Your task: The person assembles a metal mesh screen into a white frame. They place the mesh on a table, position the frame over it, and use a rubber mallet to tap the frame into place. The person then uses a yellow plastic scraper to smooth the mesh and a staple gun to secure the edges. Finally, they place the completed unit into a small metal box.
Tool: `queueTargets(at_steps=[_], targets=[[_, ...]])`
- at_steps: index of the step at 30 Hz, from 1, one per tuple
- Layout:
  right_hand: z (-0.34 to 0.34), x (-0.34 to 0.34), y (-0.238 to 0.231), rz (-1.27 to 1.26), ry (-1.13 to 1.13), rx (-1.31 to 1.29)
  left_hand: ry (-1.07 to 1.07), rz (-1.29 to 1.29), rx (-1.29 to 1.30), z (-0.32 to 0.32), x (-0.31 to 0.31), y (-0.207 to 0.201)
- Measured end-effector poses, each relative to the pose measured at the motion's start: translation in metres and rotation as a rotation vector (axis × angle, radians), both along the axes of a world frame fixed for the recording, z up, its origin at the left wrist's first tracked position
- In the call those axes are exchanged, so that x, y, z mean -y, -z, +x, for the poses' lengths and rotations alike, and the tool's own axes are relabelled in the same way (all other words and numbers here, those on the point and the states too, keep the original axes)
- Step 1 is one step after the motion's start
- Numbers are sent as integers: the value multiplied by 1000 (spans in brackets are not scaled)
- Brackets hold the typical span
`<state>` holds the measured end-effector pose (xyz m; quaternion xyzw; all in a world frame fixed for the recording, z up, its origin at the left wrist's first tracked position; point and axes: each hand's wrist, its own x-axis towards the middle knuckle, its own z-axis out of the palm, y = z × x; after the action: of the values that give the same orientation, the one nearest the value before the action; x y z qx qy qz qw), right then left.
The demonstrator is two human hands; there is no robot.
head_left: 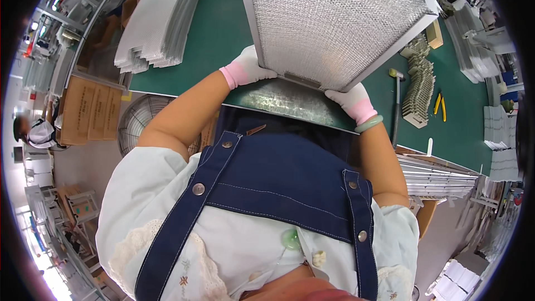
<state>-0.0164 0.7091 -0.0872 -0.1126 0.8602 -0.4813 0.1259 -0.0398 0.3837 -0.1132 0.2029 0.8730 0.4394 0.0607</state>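
A large framed metal mesh filter (340, 22) is tilted up at the near side of the workbench, its silvery mesh facing me. My left hand (251, 68), in a white glove with a pink cuff, grips its lower left corner, thumb along the bottom edge. At the lower right corner my right hand (352, 102), gloved alike, is closed on the frame, its other fingers mostly hidden behind it. A small dark slot (302, 80) shows in the bottom rail between my hands. Below lies a shiny metal plate (290, 97) on the bench edge.
On the green bench (223, 22) a stack of mesh sheets (159, 19) stands left. To the right are a hammer (396, 92), rows of small pale brackets (419, 89) and yellow-handled pliers (439, 106). A floor fan (142, 120) and cardboard boxes (89, 111) stand beyond the bench's left end.
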Motion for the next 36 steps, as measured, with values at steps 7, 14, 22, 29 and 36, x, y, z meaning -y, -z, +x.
queueTargets(at_steps=[7,14,22,29,36], targets=[[3,1,5,-8,-9,-120,24,46,81,-3,3,-7],[-11,0,15,-9,-124,-327,191,593,114,-4,-6,-137],[-7,2,-59,-249,-18,-72,-109,700,-162,-6,-27,-226],[-33,36,-188,-709,252,-574,-89,706,-162,-44,-8,-193],[-49,26,-161,-837,263,-613,-175,892,-167,-38,-40,-202]])
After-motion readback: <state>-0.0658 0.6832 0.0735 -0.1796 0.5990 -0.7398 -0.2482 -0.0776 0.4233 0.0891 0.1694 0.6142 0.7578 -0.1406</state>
